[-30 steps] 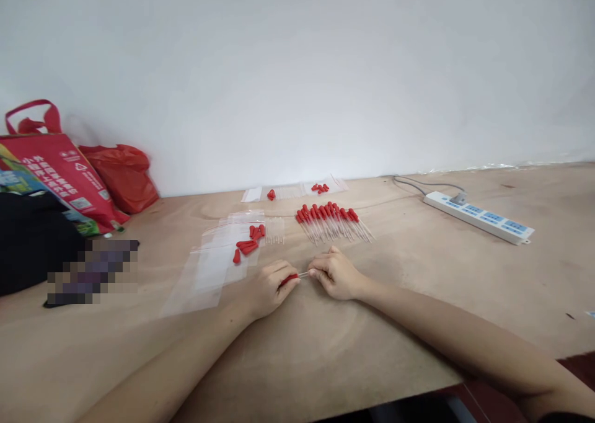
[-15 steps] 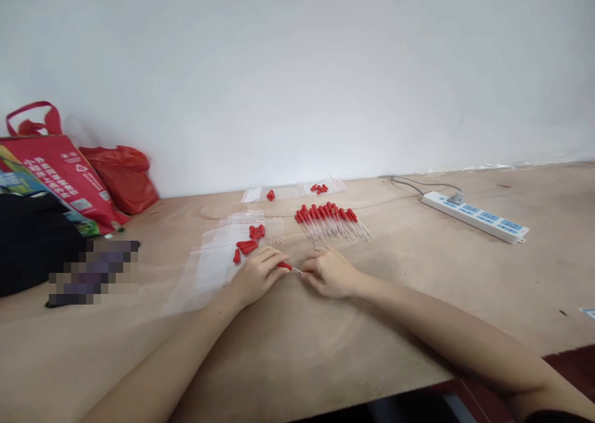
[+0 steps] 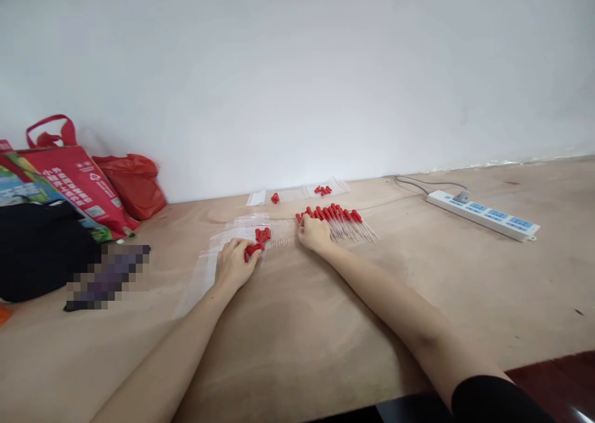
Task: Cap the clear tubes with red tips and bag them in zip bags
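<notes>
Curling over the red caps [image 3: 263, 235] on the clear plastic bags [image 3: 242, 222], your left hand [image 3: 235, 262] has its fingers bent, but honestly can't tell if it's pinching one. Your right hand [image 3: 316, 232] is at the left end of the row of red-topped droppers [image 3: 338, 215], fingers curled in, and can't tell if it's gripping one either. Some thin clear tubes [image 3: 279, 232] lie right beside the caps, between your two hands. Your power strip [image 3: 483, 215] is well off to the right.

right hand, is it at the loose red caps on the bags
No, the right hand is at the red-topped droppers; the left hand is by the loose red caps.
</notes>
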Demonstrator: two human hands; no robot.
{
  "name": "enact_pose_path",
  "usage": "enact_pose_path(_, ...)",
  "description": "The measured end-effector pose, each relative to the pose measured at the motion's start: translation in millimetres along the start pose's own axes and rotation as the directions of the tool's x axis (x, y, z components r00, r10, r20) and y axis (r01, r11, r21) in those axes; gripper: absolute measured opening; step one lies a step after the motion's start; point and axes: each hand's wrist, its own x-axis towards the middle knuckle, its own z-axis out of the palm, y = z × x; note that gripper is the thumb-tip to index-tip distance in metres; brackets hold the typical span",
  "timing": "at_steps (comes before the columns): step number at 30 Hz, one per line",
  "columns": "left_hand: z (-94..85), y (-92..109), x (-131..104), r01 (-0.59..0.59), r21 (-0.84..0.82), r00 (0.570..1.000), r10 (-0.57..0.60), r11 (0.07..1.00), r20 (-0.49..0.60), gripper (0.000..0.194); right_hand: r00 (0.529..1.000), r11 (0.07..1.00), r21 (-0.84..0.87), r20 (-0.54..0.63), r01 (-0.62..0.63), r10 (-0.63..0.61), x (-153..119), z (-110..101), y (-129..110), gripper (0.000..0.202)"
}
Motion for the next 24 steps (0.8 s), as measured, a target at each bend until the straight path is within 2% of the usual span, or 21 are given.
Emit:
enact_pose_path(4,1.2,5,3,0.041,0.035,0.999,-0.041,0.999,-0.016,0.023,1.000,0.999,-0.050,-0.023,-0.011,0.010,7,6,-5,0.020)
enact_pose_path(8,3.4,11,9,0.095,0.081,0.995,-0.092,0.992,-0.031,0.023,0.998,1.000,-0.017,-0.069,-0.011,0.010,9,12,-17,0.023)
enact_pose_path(11,5.7,13,11,0.085,0.073,0.996,-0.082,0.994,-0.045,0.016,0.998,0.998,0.019,-0.019,-0.060,0.060,11,14,-29,0.027)
enact_pose_path(14,7.7,12,11,0.058,0.025,0.991,-0.055,0.998,-0.121,0.011,0.989,0.990,0.035,0.063,-0.135,0.133,14,14,-37,0.024)
enact_pose_path(19,4.6,13,8,-0.071,-0.112,0.962,0.039,0.991,-0.271,0.012,0.974,0.980,0.053,0.130,-0.193,0.185,21,13,-43,0.020)
enact_pose_path(22,-5.9,20,2,-0.209,-0.147,0.933,0.152,0.967,-0.327,0.014,0.973,0.979,0.055,0.132,-0.198,0.190,20,11,-43,0.020)
enact_pose_path(24,-15.4,28,-4,-0.313,-0.125,0.911,0.260,0.942,-0.320,0.016,0.980,0.982,0.059,0.104,-0.179,0.172,16,8,-41,0.021)
